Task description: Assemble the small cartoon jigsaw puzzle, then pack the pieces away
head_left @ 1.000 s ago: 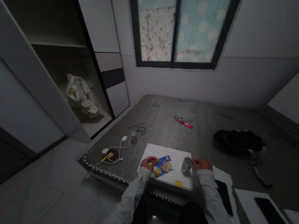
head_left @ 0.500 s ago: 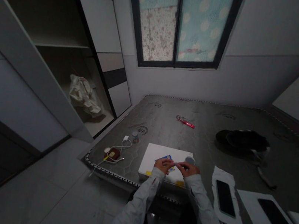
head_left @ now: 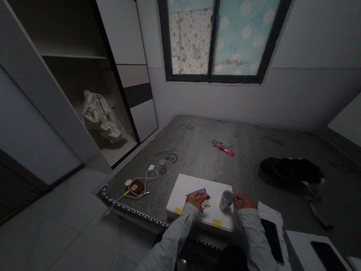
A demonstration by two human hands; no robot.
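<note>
A white box with yellow tabs on its front edge lies flat in front of me. Over its middle is my left hand, fingertips pinched together on something too small to make out. Beneath and beside those fingers shows a blue and yellow printed piece, partly covered by the hand. A small round jar with a grey top stands on the box's right part. My right hand reaches the jar's right rim with closed fingertips; whether they grip the rim or a tiny item is unclear.
The box rests on a grey mattress. Left of it are a small jar, a white cable and a brown object. Further back lie a red item and a dark cap. Phones lie at right.
My right hand has moved away from my left, rightward to the jar's rim. The jar, earlier partly behind the hand, now shows more fully. My left hand stays in place, still pinched.
</note>
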